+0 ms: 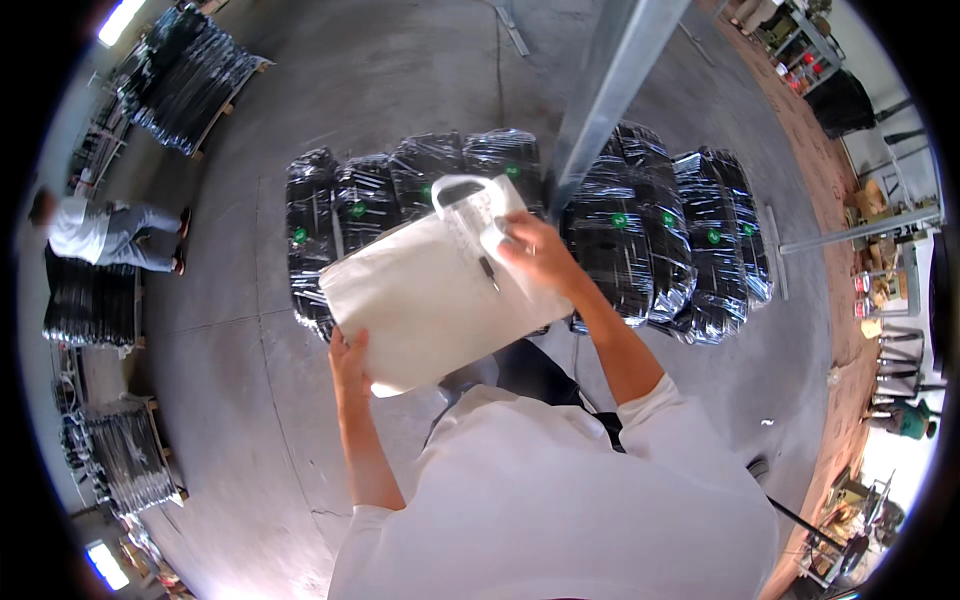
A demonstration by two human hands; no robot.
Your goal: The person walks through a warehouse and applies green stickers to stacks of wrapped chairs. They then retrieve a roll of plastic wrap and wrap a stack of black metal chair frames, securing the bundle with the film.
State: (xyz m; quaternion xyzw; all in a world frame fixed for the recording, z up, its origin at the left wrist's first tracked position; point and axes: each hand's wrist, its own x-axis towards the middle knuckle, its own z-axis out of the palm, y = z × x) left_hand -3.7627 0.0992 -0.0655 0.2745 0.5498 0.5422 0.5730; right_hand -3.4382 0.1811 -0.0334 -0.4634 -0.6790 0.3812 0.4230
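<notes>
The pale board (400,305), at centre, appears light, fairly stiff, creasable; best held by opposite edges. Left hand (350,362) grip: clamped on its eight-o'clock edge. Right hand (540,252), two o'clock: closed around a white item (492,238).

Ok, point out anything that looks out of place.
One thing: a white scrap lies by itself on the floor to the right, perhaps dropped litter; it's too small to identify. Nothing else stands out about the board in the left hand or the bundles.
</notes>
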